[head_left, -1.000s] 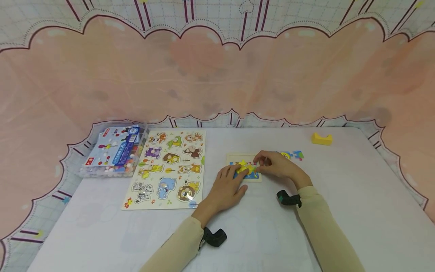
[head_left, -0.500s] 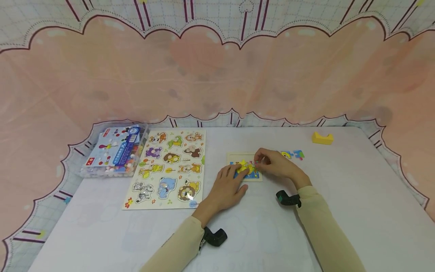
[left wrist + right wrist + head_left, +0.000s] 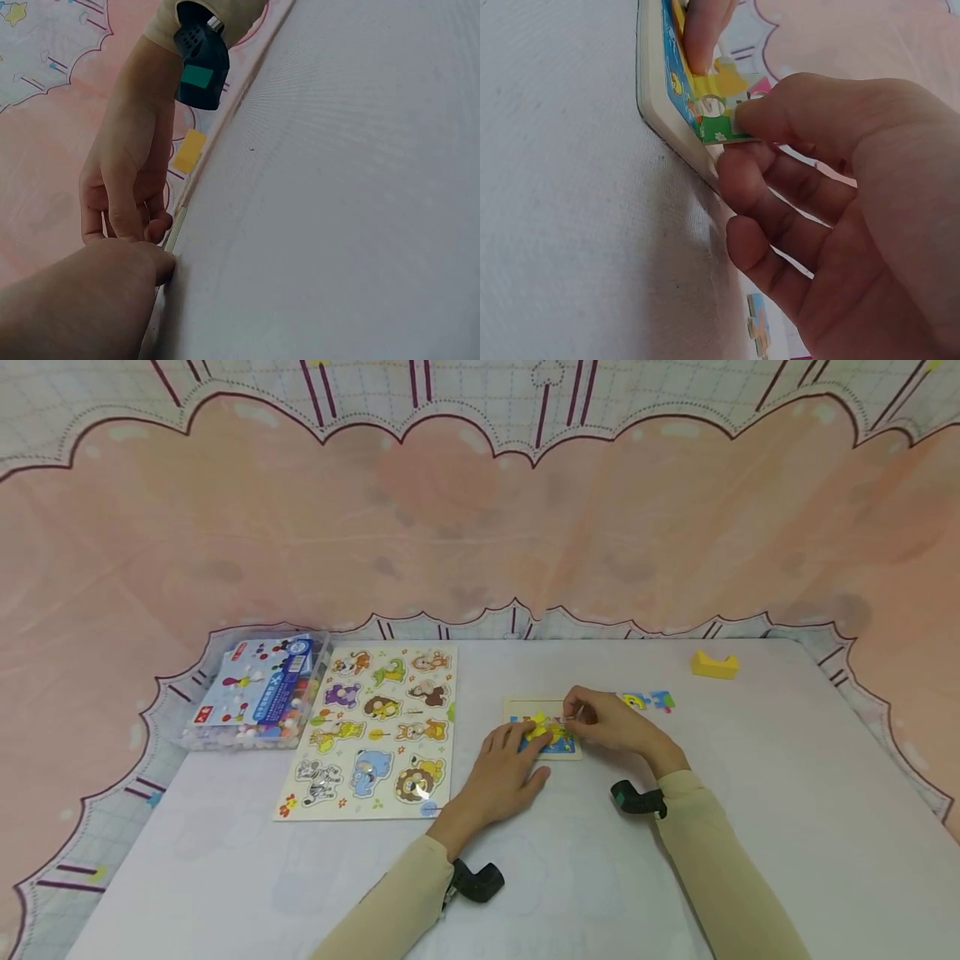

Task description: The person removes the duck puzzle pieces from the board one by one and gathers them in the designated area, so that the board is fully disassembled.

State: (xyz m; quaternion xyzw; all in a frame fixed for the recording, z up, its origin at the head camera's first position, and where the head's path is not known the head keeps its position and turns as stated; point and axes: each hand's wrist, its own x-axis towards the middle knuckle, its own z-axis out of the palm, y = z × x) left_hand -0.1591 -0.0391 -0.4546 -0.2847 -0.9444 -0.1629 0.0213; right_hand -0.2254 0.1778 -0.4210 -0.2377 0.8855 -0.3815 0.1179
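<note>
A small jigsaw puzzle in a pale wooden frame lies flat on the table. My left hand rests on its left side, with fingers fairly straight and touching the yellow pieces. At the frame's right side my right hand pinches a green-and-white puzzle piece between thumb and fingers. In the right wrist view that piece is tilted up over the blue edge of the picture, close to a left fingertip. The left wrist view shows both hands meeting at the frame, but the puzzle's face is hidden there.
Loose puzzle pieces lie just right of the right hand. A yellow block stands at the back right. To the left are a large animal puzzle board and a clear plastic box with a blue card.
The right hand's fingers have shifted very slightly at the frame's right side, exposing more of the loose pieces. The left hand stays in place. The head view has drifted a little.
</note>
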